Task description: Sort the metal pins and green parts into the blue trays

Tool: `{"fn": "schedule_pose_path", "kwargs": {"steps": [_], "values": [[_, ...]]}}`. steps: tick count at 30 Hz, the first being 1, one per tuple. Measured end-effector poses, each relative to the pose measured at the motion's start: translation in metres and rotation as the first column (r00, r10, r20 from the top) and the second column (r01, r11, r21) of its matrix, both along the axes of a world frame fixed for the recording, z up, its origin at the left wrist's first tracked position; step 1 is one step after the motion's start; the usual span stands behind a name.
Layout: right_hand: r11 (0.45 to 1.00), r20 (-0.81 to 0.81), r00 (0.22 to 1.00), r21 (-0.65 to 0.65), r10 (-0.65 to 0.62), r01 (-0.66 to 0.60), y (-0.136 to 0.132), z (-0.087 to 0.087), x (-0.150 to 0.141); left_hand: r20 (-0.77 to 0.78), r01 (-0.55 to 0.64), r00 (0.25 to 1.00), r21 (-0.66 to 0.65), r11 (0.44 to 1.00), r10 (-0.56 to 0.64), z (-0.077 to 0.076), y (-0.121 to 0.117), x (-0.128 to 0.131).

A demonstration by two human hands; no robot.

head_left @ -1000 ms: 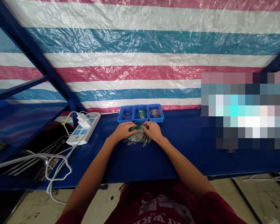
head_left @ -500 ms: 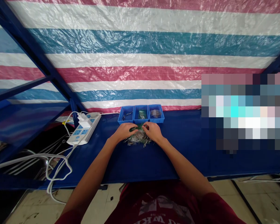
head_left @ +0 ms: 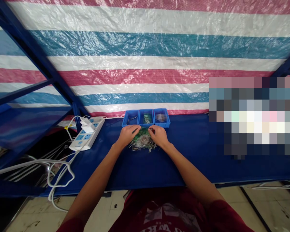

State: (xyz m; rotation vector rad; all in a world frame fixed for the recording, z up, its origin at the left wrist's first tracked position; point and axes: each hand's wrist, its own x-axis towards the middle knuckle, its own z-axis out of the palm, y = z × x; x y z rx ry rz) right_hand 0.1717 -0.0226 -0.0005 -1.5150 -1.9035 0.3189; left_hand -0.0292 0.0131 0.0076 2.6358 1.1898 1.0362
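A mixed pile [head_left: 143, 140] of small clear and green plastic packets and thin metallic sticks lies on the blue table between my hands. At its upper left is my left hand [head_left: 127, 134], thumb and fingertips brought together; anything in them is too small to make out. On the other side, my right hand [head_left: 159, 135] curls over the pile's upper right with thumb and fingers pinched. What sits between those fingertips is hidden. Just beyond the hands stand three joined blue bins: a left bin [head_left: 123, 122] with thin sticks, a middle bin [head_left: 145, 124] with green packets, a right bin [head_left: 165, 124] with clear packets.
A white power strip [head_left: 87, 137] with a plugged-in charger [head_left: 87, 125] lies at the left, its white cable [head_left: 60, 161] looping over the table edge. Blue frame posts stand at the sides, and a striped tarp [head_left: 145, 75] hangs behind. A pixelated area covers the right.
My left thumb has risen from the pile to meet the fingertips, closing the gap between them and uncovering more green packets. My right hand has barely moved.
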Motion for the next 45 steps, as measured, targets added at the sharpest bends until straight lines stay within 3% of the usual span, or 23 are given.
{"fn": "schedule_pose_path", "kwargs": {"steps": [5,9,12,23,26,31,37,41,45], "values": [[0.996,-0.108,0.994,0.089,0.028,-0.018,-0.003,0.002,0.0,0.293,-0.099,0.946,-0.145,0.985,0.138,0.006,-0.012,0.011],[0.987,-0.127,0.984,0.122,0.125,-0.109,-0.006,0.006,-0.002,0.517,-0.025,0.838,-0.286,0.958,0.177,0.011,-0.016,0.021],[0.985,-0.163,0.977,0.126,0.136,-0.116,-0.007,0.007,-0.003,0.579,0.055,0.799,-0.334,0.941,0.159,0.012,-0.015,0.024],[0.997,-0.414,0.908,0.07,0.064,-0.038,-0.006,0.002,-0.004,0.576,0.27,0.816,-0.464,0.843,0.056,0.014,-0.01,0.019],[0.995,-0.473,0.876,0.031,0.096,-0.092,-0.008,0.003,-0.004,0.615,0.257,0.785,-0.438,0.861,0.079,0.014,-0.009,0.018],[0.965,-0.429,0.866,0.148,0.259,-0.216,-0.011,0.006,-0.004,0.657,0.205,0.746,-0.387,0.899,0.113,0.012,-0.006,0.016],[0.935,-0.395,0.896,0.349,0.203,-0.058,-0.002,-0.003,-0.004,0.554,0.242,0.832,-0.377,0.894,0.008,0.016,-0.01,0.018],[0.944,-0.374,0.91,0.327,0.179,-0.052,0.0,-0.006,-0.002,0.393,0.206,0.915,-0.262,0.943,-0.091,0.018,-0.013,0.019],[0.961,-0.438,0.881,0.272,0.179,-0.06,-0.004,-0.001,-0.003,0.364,0.203,0.928,-0.325,0.924,-0.076,0.016,-0.015,0.018]]}}
